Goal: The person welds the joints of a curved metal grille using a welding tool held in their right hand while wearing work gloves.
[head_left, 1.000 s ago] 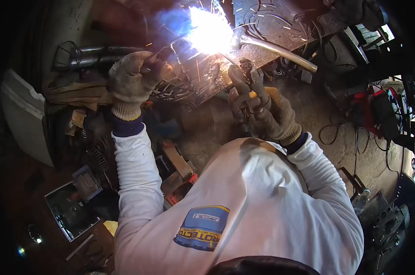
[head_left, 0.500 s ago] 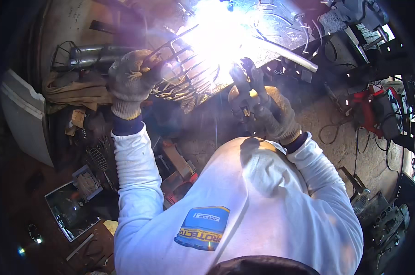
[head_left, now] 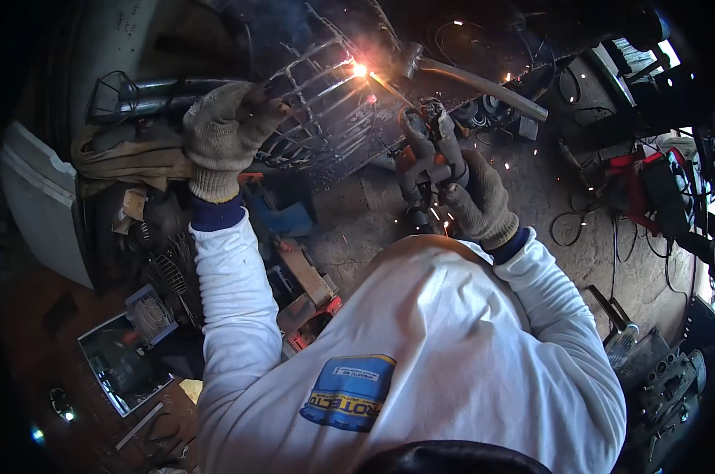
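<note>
My right hand (head_left: pixel 480 197), in a knitted work glove, is closed round a welding electrode holder (head_left: pixel 421 162). A thin electrode (head_left: pixel 392 89) runs from its jaws up to a small glowing orange spot (head_left: pixel 360 70) on a curved metal grille (head_left: pixel 314 118) of welded bars. My left hand (head_left: pixel 227 130), gloved too, is closed at the grille's left edge, with its fingertips partly hidden in shade. A hammer (head_left: pixel 480 87) lies just right of the glowing spot, on the dark work surface. Sparks fall near the holder.
Shiny metal tubes (head_left: pixel 168 93) and a brown cloth (head_left: pixel 132 158) lie left of my left hand. A red-and-black machine (head_left: pixel 646 189) with loose cables stands at the right. Below the grille are a blue item (head_left: pixel 286 217) and boxes (head_left: pixel 306 272) on the floor.
The blinding white arc has shrunk to a small orange glow, so the grille and the hammer's head now show. Smoke and falling sparks are visible. Both hands stay nearly in place.
</note>
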`<control>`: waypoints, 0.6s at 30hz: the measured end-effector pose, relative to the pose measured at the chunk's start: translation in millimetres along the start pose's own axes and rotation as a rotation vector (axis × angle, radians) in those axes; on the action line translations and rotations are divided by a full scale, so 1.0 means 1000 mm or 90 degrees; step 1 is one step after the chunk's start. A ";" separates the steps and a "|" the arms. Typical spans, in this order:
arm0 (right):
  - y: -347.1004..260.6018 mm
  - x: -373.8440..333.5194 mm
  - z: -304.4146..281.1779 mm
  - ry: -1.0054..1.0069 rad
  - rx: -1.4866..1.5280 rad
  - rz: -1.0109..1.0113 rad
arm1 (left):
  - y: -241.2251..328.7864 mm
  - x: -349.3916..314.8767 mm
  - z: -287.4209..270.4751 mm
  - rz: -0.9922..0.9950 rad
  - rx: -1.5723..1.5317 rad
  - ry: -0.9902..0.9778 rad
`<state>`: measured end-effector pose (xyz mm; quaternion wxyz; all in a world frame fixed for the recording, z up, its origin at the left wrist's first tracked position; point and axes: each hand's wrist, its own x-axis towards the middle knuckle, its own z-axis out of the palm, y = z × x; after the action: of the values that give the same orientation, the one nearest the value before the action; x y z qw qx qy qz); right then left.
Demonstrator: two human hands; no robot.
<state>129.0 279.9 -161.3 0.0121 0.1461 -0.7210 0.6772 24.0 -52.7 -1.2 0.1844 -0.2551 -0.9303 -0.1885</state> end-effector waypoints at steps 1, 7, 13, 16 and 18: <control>-0.001 0.000 -0.001 0.004 -0.041 -0.012 | 0.001 0.001 -0.001 0.000 0.000 0.000; -0.003 0.001 -0.004 -0.028 -0.006 0.024 | -0.009 -0.003 -0.004 -0.052 0.044 -0.067; -0.007 0.005 -0.003 -0.023 0.001 0.014 | -0.002 -0.003 -0.006 -0.054 0.017 -0.068; -0.006 0.005 -0.001 -0.019 0.027 0.013 | 0.003 -0.002 -0.005 -0.022 0.048 -0.042; -0.007 0.005 -0.002 -0.027 0.013 0.013 | 0.005 -0.001 -0.005 -0.019 0.063 -0.039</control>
<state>125.7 281.0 -153.1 -0.0119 0.1532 -0.7159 0.6811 29.1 -51.0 3.8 0.1656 -0.2377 -0.9472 -0.1372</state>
